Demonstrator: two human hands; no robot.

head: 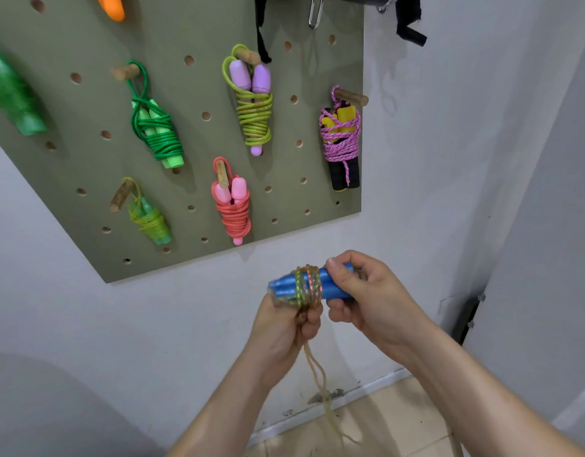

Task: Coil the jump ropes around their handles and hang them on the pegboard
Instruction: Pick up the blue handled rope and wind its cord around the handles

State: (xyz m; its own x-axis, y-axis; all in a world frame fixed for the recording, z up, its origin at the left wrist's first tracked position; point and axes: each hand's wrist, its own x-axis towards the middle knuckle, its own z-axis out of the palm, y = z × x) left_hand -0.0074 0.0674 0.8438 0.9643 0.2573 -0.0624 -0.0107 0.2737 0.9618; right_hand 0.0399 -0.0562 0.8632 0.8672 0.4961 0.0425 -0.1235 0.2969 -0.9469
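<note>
The blue handles point(334, 285) were held side by side and level in the air, below the lower edge of the pegboard point(70, 179) and apart from it, apparently so that rope could be wound across both at once. The right hand point(360, 291) was closed on their right end, thumb on top and fingers beneath, judged to be the steadying anchor. The left hand point(284, 328) was curled round the multicoloured rope point(307, 286) just under the handles, where several turns lay about their middle; the grip seemed meant to keep those turns tight. The loose tail point(321, 380) was left hanging toward the floor, so the coiling was judged unfinished. No box or bin was seen; the pegboard served as holder. Five coiled ropes were hung on it by loops over wooden pegs: a green rope point(156, 133) toward the left, a lime rope point(253, 110) near the top edge, a pink braided rope point(339, 140) at the right edge, and a coral rope point(233, 209) and a yellow-green rope point(149, 219) toward the lower edge.
</note>
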